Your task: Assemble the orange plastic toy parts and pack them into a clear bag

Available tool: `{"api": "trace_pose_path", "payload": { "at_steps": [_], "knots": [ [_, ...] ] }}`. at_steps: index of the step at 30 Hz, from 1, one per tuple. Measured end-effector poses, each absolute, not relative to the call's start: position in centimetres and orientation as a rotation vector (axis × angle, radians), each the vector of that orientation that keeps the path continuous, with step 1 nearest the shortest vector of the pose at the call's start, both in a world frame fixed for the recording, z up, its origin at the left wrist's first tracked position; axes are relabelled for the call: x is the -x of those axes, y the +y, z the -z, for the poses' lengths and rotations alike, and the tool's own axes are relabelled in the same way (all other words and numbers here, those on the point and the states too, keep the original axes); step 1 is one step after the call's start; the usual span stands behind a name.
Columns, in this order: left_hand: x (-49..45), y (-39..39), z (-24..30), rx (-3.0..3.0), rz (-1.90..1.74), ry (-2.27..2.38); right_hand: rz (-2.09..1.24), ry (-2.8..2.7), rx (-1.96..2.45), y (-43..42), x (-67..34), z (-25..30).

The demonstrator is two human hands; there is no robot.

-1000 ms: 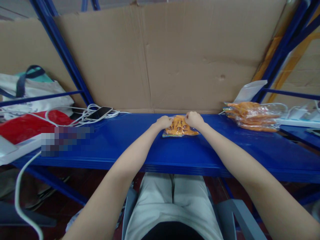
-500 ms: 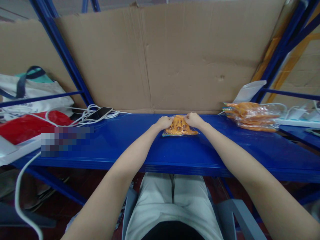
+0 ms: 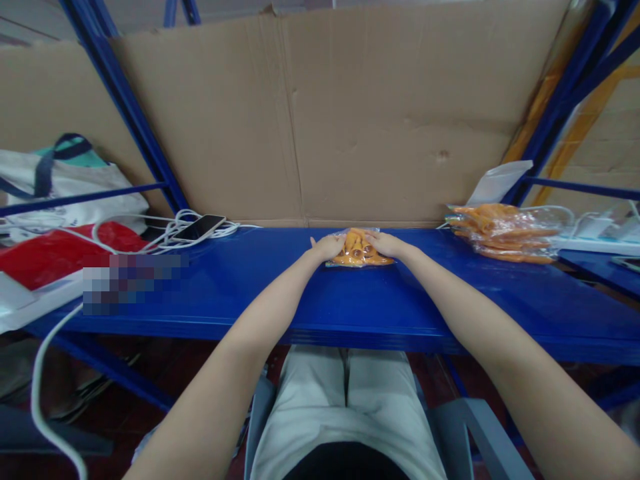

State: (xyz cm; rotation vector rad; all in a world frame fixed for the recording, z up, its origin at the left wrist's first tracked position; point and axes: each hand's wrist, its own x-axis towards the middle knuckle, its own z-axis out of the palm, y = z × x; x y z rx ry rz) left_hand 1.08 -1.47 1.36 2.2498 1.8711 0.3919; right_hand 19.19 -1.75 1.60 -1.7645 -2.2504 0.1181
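A clear plastic bag (image 3: 357, 253) with orange, soft-looking things in it lies on the blue tabletop (image 3: 240, 287) in front of me. What kind of things these are I cannot make out; several round, hollow-looking ends show along the near side. My left hand (image 3: 330, 247) rests on the bag's left side, fingers stretched over it and thumb sticking out. On the right side, my right hand (image 3: 384, 243) lies with its fingers extended flat onto the plastic. Neither hand is closed round the bag.
At the right stands a stack of similar orange-filled bags (image 3: 505, 233), beside a white power strip (image 3: 600, 245). A phone (image 3: 200, 227) lies on coiled white cables (image 3: 173, 237) at left, near a red bag (image 3: 105, 240) and a cloth tote (image 3: 75, 183). Cardboard (image 3: 370, 113) walls the back.
Both hands have gone from gripping the bag's upper corners to lying on it with fingers stretched. The left thumb now sticks out, and the bag's contents look shifted and more bunched.
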Motion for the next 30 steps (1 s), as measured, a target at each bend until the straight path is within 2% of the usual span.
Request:
{"api": "trace_pose_path", "payload": {
  "at_steps": [4, 16, 24, 30],
  "knots": [
    [-1.1, -1.4, -1.4, -2.271, -0.394, 1.868, -0.153, -2.191, 1.929, -2.3, -18.9, -2.2],
    [-1.1, -1.3, -1.1, -2.376, -0.400, 1.908, 0.203, -2.305, 1.903, -4.2, -17.9, -3.0],
    [-1.5, -1.6, -1.0, -2.366, -0.479, 1.968, -0.074, -2.223, 1.933, -2.5, -18.6, -2.1],
    [-1.3, -1.5, -0.9, -2.351, -0.528, 1.993, -0.121, -2.207, 1.917, -2.3, -18.7, -2.0]
  ]
}}
